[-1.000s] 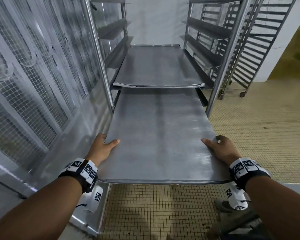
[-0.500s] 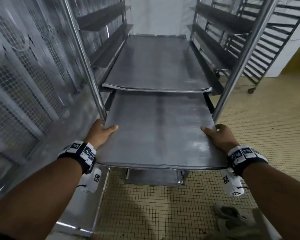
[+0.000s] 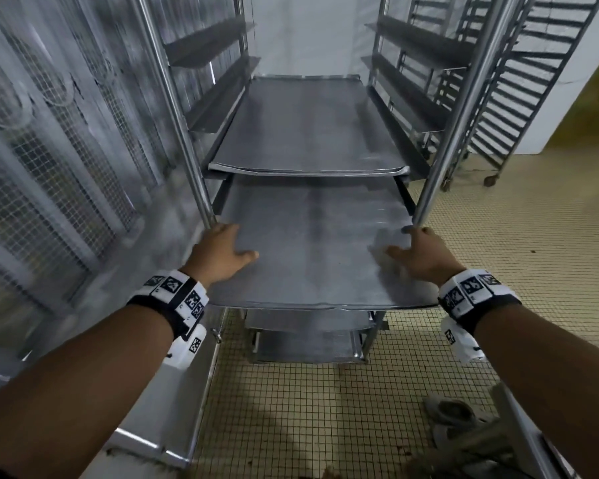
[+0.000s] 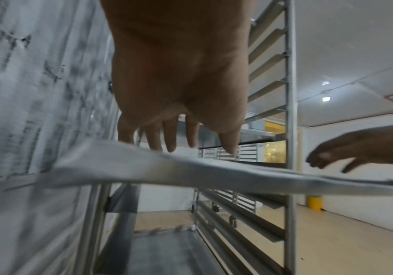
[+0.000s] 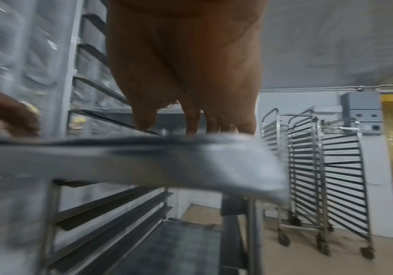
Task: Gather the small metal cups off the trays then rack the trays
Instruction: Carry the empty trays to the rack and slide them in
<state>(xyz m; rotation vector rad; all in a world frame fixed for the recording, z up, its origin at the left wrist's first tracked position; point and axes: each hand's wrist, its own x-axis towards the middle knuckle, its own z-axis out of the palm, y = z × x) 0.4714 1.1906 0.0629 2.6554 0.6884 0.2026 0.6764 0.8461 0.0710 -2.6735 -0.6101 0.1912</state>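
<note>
A flat grey metal tray [image 3: 312,243] sits partly inside the steel rack [image 3: 173,115], its front end sticking out toward me. My left hand [image 3: 222,254] lies flat on the tray's left side and my right hand [image 3: 421,254] on its right side, both beside the rack's front posts. The left wrist view shows the left hand [image 4: 174,111] with straight fingers over the tray [image 4: 190,171]. In the blurred right wrist view, the right hand [image 5: 190,74] touches the tray [image 5: 167,160] from above. Another tray [image 3: 308,133] rests one level higher. No cups are visible.
More trays [image 3: 308,344] sit on lower rack levels. A mesh-panelled metal wall [image 3: 49,150] runs close on the left. Empty wheeled racks [image 3: 498,81] stand at the back right. The floor is tiled, with a shoe [image 3: 453,413] at lower right.
The tray has slid deeper into the rack. Both hands have gone from gripping its side edges to lying flat on top, now level with the rack's front posts.
</note>
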